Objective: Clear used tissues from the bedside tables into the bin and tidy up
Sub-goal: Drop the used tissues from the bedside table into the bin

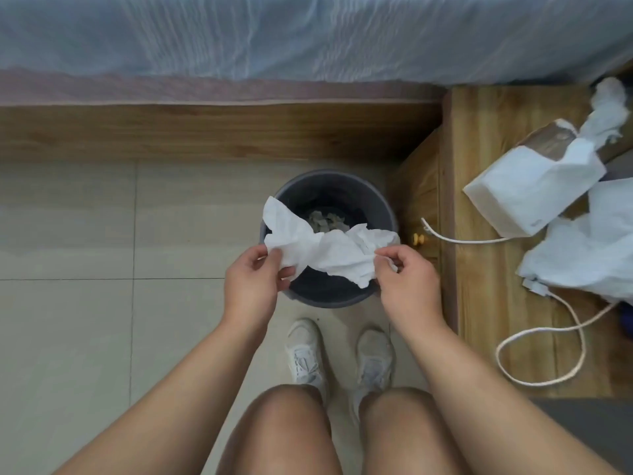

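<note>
A crumpled white tissue (pixel 329 246) is stretched over the mouth of a dark grey bin (pixel 380 204) on the tiled floor. My left hand (pixel 255 284) pinches its left end and my right hand (pixel 407 286) pinches its right end. Scraps of paper lie at the bottom of the bin. On the wooden bedside table (pixel 489 269) to the right lie a white tissue pack (pixel 534 186) with a tissue sticking out and more loose white tissues (pixel 589 255).
A white cable (pixel 548 332) loops across the bedside table, its plug end hanging over the left edge. The wooden bed frame (pixel 205 132) runs behind the bin, with netting above. My feet in white shoes (pixel 306 351) stand just before the bin.
</note>
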Demonstrator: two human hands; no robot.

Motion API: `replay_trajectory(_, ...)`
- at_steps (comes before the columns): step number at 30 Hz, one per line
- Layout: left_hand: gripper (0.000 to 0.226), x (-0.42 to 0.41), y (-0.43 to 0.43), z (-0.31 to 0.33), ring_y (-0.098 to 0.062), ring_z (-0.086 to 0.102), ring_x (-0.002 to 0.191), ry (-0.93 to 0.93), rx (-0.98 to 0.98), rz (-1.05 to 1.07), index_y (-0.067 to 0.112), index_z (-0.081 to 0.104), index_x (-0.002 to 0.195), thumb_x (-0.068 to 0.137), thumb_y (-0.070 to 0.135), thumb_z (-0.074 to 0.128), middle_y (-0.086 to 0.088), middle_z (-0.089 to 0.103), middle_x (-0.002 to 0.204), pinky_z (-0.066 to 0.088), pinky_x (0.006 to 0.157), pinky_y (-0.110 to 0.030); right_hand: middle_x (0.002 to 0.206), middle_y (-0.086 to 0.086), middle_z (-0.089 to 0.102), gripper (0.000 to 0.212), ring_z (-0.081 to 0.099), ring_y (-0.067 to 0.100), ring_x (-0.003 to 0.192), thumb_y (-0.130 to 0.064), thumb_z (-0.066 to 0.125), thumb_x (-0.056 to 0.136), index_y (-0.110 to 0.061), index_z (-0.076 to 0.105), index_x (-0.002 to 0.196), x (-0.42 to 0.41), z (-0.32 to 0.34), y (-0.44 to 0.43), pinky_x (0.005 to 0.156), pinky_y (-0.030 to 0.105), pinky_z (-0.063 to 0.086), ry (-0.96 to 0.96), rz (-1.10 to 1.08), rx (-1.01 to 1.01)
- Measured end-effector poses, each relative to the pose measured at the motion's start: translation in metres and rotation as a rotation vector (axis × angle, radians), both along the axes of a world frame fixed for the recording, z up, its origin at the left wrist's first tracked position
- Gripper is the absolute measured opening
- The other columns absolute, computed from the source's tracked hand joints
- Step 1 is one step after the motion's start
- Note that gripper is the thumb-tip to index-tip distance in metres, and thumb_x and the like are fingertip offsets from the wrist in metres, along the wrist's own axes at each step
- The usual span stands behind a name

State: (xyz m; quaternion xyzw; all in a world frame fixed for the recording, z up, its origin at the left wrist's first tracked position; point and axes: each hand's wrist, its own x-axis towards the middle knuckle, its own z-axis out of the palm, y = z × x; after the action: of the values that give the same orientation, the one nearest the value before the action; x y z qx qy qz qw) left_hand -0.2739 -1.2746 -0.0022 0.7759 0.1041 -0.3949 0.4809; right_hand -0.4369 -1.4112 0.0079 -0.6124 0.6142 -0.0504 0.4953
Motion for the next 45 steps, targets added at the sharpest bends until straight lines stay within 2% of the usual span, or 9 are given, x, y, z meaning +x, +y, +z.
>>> replay_trajectory(6,0.014,0.010,-0.014,-0.059,-0.017,0.082,0.079,0.086,0.074,-0.021,0.017,0.076,0.110,0.103,0.021,0.064,0.004,0.082,0.075,0.064,0.062,-0.026,0.109,-0.006,0.073,0.015,0.071,0.017,0.099,-0.020,0.065,0.094,-0.033,0.069,0.101,0.016,-0.067,-0.013,0.078,0.029,0.054,0.009,0.019,0.111)
replay_trajectory(12,0.039,0.013,-0.015,-0.081,-0.016,0.081,0.065,0.141,0.072,-0.117,0.019,0.063,0.141,0.102,0.022,0.069,-0.007,0.075,0.124,0.055,0.044,-0.024,0.140,0.000,0.063,0.060,0.063,0.015,0.117,-0.031,0.075,0.087,-0.024,0.055,0.143,0.028,-0.091,-0.024,0.085,0.025,0.047,0.051,0.104,0.233)
replay_trajectory(19,0.015,0.004,-0.013,-0.024,-0.011,0.080,0.067,0.066,0.060,-0.159,0.026,0.073,0.118,0.104,0.022,0.067,0.002,0.079,0.108,0.054,0.045,-0.019,0.126,-0.004,0.070,0.047,0.064,0.010,0.108,-0.031,0.071,0.092,-0.023,0.063,0.137,0.016,-0.037,-0.017,0.083,0.023,0.050,0.002,0.114,0.222)
replay_trajectory(21,0.012,-0.002,-0.011,0.007,-0.011,0.080,0.072,0.046,0.041,-0.180,0.029,0.074,0.109,0.105,0.022,0.065,0.002,0.082,0.104,0.056,0.049,-0.021,0.112,-0.011,0.072,0.041,0.067,0.008,0.105,-0.031,0.071,0.091,-0.025,0.067,0.131,0.006,0.003,-0.015,0.090,0.028,0.053,0.002,0.101,0.208)
replay_trajectory(25,0.013,-0.017,-0.016,0.079,-0.013,0.081,0.078,0.045,0.021,-0.243,0.027,0.075,0.106,0.107,0.022,0.064,0.004,0.085,0.097,0.059,0.060,-0.027,0.086,-0.012,0.074,0.018,0.067,-0.001,0.076,-0.028,0.074,0.089,-0.033,0.073,0.106,-0.021,0.100,-0.015,0.074,0.023,0.049,-0.064,0.004,0.178)
replay_trajectory(30,0.012,-0.056,-0.050,0.160,-0.010,0.079,0.076,0.059,-0.032,-0.413,0.022,0.079,0.104,0.106,0.022,0.066,0.003,0.084,0.093,0.059,0.058,-0.024,0.088,-0.022,0.075,0.007,0.069,-0.004,0.078,-0.036,0.073,0.084,-0.038,0.074,0.091,-0.076,0.210,-0.032,0.067,0.012,0.048,-0.101,-0.113,0.077)
replay_trajectory(35,0.012,-0.109,-0.105,0.201,-0.010,0.075,0.083,0.042,-0.105,-0.604,0.033,0.081,0.096,0.102,0.029,0.071,0.006,0.082,0.089,0.061,0.077,-0.036,0.086,-0.014,0.077,0.009,0.073,0.005,0.081,-0.025,0.076,0.087,-0.034,0.076,0.089,-0.140,0.268,-0.072,0.079,0.032,0.060,-0.072,-0.265,0.017)
replay_trajectory(40,0.011,-0.158,-0.167,0.203,0.011,0.068,0.099,-0.056,-0.120,-0.886,0.048,0.073,0.106,0.096,0.048,0.074,0.028,0.076,0.104,0.056,0.089,-0.026,0.086,-0.022,0.075,0.010,0.071,-0.002,0.080,-0.026,0.076,0.089,-0.035,0.074,0.091,-0.194,0.280,-0.118,0.068,0.010,0.051,-0.055,-0.303,-0.096)
replay_trajectory(45,0.051,-0.204,-0.219,0.181,0.000,0.056,0.125,-0.194,-0.087,-1.096,0.046,0.056,0.143,0.095,0.051,0.074,0.025,0.059,0.140,0.049,0.100,-0.031,0.087,-0.028,0.073,0.005,0.069,-0.005,0.080,-0.040,0.070,0.082,-0.042,0.072,0.086,-0.225,0.278,-0.168,0.067,0.006,0.048,-0.024,-0.297,-0.249)
